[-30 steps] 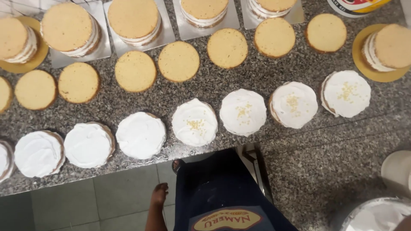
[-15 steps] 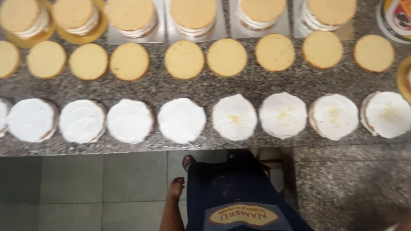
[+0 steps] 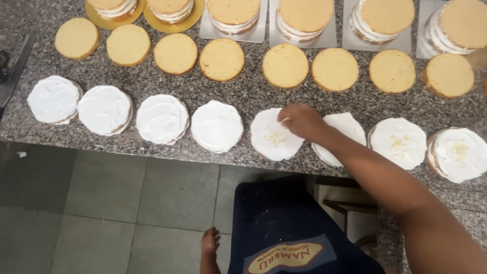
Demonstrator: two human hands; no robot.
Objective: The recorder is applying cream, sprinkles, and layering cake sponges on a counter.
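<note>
Speckled grey-black granite tabletop (image 3: pixel 253 91). Plain cake rounds (image 3: pixel 285 65) golden tan. Frosted rounds (image 3: pixel 216 126) white; one (image 3: pixel 274 136) with yellow crumbs. Gold boards (image 3: pixel 175 24), silver boards (image 3: pixel 233 33). Grey floor tiles (image 3: pixel 101 203). Navy apron (image 3: pixel 289 228).

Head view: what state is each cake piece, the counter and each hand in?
Right hand: fingers pinched, over a cream-topped round.
Left hand: not in view.
That round: frosted, yellow bits on it.
Leftmost four rounds: frosted, no bits.
Bare sponge rounds: unfrosted.
Stacked cakes: layered, bare tops.
Granite counter: covered in cake rows.
</note>
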